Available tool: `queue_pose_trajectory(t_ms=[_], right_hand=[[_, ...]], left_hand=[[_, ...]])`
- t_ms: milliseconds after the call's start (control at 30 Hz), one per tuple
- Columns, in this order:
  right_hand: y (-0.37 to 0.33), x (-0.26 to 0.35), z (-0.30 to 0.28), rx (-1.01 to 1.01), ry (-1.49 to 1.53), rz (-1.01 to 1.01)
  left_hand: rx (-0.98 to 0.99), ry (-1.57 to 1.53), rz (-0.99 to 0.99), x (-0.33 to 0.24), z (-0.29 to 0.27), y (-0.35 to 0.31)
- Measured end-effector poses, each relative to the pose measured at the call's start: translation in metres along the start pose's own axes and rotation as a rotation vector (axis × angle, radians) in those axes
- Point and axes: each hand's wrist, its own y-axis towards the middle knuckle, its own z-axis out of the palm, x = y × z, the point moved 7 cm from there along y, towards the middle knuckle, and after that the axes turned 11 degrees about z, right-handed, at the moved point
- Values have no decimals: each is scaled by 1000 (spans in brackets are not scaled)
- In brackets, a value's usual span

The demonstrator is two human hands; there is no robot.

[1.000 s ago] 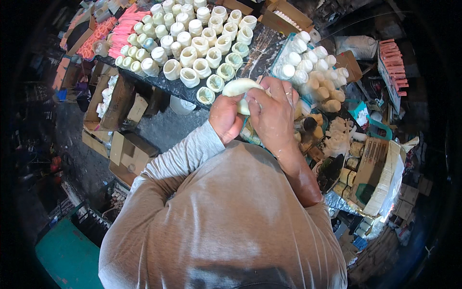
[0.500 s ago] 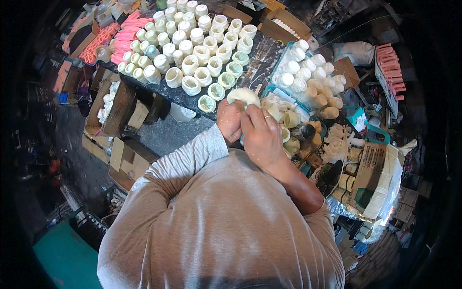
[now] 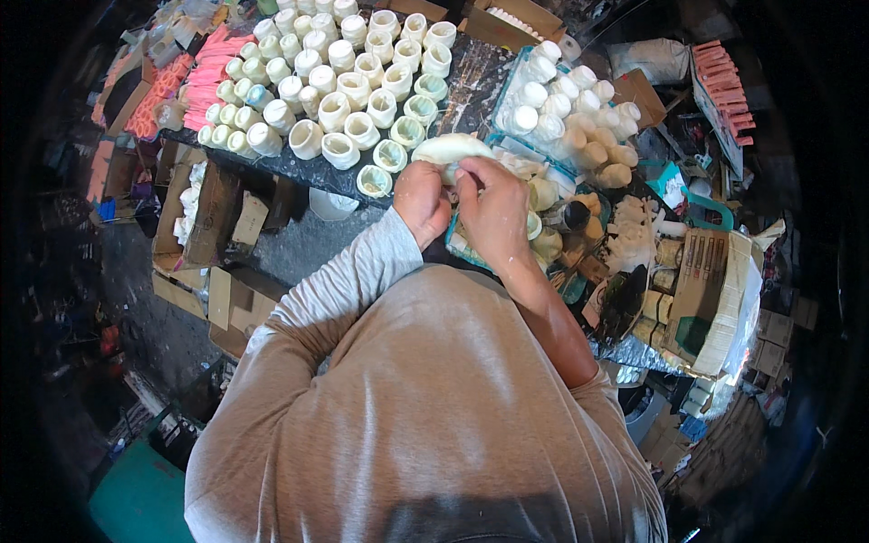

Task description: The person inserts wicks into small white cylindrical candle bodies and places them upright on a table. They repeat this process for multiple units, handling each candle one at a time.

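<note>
A cream-white, rounded, soft-looking piece is between my two hands over the near edge of the dark table. My left hand is closed at its lower left side. My right hand has its thumb and fingers pinched against the piece from the right. The underside of the piece and most of my left fingertips are hidden. Rows of cream, cup-like pieces stand on the table to the left, several with open tops. The closest one, a greenish-white cup, is just left of my left hand.
To the right, a teal crate holds white-capped cylinders. Moulded cream pieces and a cardboard box crowd the right side. Pink pieces lie far left. Open cardboard boxes stand below the table's left side.
The piece shows a flatter, wider side than before. My right fingers have shifted their pinch on it, and the whole scene has moved slightly up and left in view.
</note>
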Motion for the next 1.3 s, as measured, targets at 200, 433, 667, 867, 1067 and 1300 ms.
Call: queue_pose_trajectory(t_ms=[200,433,667,867,1067,1300], right_hand=[[9,-2,2,-26,-48,-46],[13,-9,7,6,-27,25],[20,-22,18,9,64,140],[17,-20,20,1,-14,81],[12,-14,36,-6,-321,-34],[-2,-33,42,208,-388,-47]], left_hand=[[-137,43,-20,-1,-3,-4],[40,-37,42,13,-10,8],[29,-78,131,15,-7,6],[12,46,157,3,-5,-8],[-57,-17,31,14,-18,-14],[-51,41,-170,29,-42,-12]])
